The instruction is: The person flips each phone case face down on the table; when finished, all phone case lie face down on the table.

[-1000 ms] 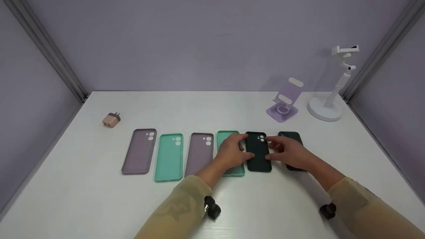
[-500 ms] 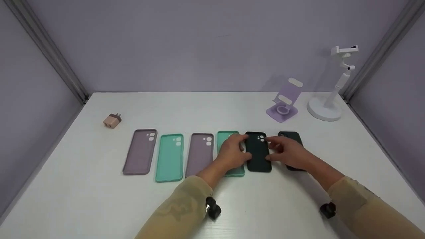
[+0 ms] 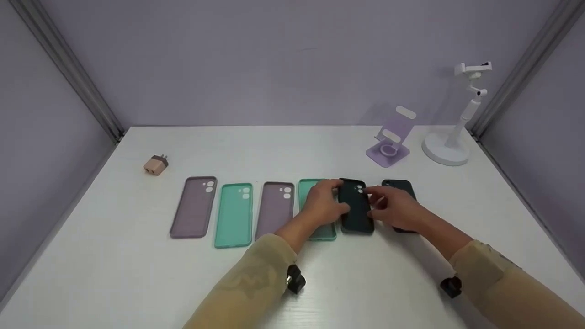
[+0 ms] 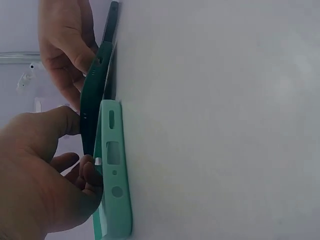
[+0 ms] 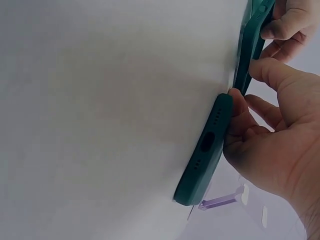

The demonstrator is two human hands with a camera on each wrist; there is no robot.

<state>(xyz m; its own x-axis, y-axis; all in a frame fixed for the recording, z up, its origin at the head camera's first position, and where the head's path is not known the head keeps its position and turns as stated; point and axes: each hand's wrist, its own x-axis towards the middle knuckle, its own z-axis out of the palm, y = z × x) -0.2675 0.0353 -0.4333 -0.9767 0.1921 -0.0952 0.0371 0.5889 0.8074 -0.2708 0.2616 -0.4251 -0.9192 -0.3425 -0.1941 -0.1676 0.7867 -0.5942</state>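
Note:
A dark green phone case [image 3: 356, 212] with camera holes at its upper right is held between my two hands, slightly lifted and tilted off the table. My left hand [image 3: 321, 204] pinches its left edge with thumb and fingertips, while my right hand [image 3: 398, 208] pinches the right edge. Under the left hand lies a mint green case [image 3: 325, 234], partly covered; its end with port holes shows in the left wrist view. Another dark green case [image 5: 202, 155] lies flat beneath my right hand, touching its curled fingers in the right wrist view.
To the left lie a purple case [image 3: 194, 208], a mint case [image 3: 233, 217] and a second purple case [image 3: 275, 205]. A pink plug adapter [image 3: 156, 165] sits back left. A purple phone stand [image 3: 392, 137] and a white stand [image 3: 445, 150] are at the back right.
The dark green case lay flat earlier; now it is raised a little and tilted, with both hands still at its edges. The head view has shifted slightly.

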